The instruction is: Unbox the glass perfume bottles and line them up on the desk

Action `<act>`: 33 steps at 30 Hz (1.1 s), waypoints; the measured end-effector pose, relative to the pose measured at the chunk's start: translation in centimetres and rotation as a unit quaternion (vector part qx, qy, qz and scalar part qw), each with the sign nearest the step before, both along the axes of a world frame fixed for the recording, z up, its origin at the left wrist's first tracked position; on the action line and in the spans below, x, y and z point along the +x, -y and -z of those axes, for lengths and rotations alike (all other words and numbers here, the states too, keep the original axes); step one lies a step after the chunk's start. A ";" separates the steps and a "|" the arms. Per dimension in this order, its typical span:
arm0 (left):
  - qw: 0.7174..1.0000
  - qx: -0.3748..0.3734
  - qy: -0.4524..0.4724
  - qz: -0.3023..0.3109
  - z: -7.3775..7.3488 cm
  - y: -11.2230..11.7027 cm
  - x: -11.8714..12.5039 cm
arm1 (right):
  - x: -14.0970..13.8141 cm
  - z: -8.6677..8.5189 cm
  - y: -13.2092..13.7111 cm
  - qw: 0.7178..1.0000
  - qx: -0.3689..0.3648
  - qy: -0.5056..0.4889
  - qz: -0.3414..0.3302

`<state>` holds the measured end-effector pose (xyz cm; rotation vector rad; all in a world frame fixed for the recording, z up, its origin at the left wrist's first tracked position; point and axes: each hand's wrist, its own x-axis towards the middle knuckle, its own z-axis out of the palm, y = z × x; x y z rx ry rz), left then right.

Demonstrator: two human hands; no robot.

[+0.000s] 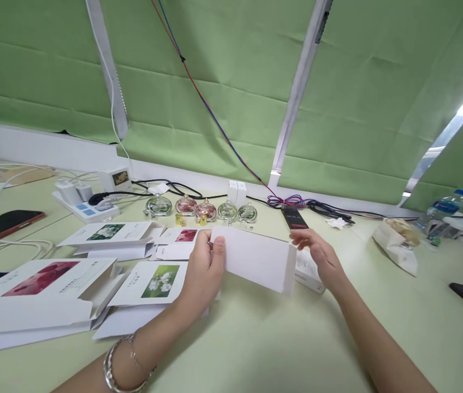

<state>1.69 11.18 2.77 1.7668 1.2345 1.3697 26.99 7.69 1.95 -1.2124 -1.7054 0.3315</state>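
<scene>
My left hand [206, 268] grips one end of a white cardboard box [256, 258], its thumb on the plain face. The box is held above the table and looks flattish; whether it is folded out cannot be told. My right hand [320, 258] is beside the box's other end, fingers apart and bent, apparently holding nothing. Behind that hand a small white carton [309, 271] lies on the table, partly hidden. To the left lie flat white boxes with flower pictures: one with a red picture [40, 278], one with white blossoms [160, 281].
Several round glass bottles [206, 210] stand in a row at the back, with gold caps [179, 219] before them. A power strip [86, 206] with chargers is at the left. A phone [296, 218], a paper bag [396, 245] and a water bottle [444, 210] are farther right.
</scene>
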 end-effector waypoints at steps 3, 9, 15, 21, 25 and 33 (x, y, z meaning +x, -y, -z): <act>1.000 -0.007 0.025 -0.007 0.2 -0.5 0.1 | -3.3 -0.3 0.9 0.993 -0.042 -0.067 -0.088; 0.993 -0.045 0.079 0.078 0.6 -0.7 0.1 | -4.8 0.6 0.7 0.969 -0.131 -0.200 -0.055; 0.998 -0.053 0.001 0.041 0.2 -0.1 0.3 | -5.0 0.7 0.9 0.965 -0.156 -0.200 -0.065; 0.999 0.015 0.003 0.038 0.9 -0.3 0.2 | -5.0 0.5 0.7 0.956 -0.219 -0.192 -0.041; 0.957 0.274 -0.094 0.035 1.5 0.6 0.4 | -3.6 1.1 -0.1 0.955 -0.268 -0.123 0.031; 0.821 0.145 -0.465 0.299 4.0 3.5 2.2 | -4.3 1.4 -0.2 0.942 -0.253 0.189 0.114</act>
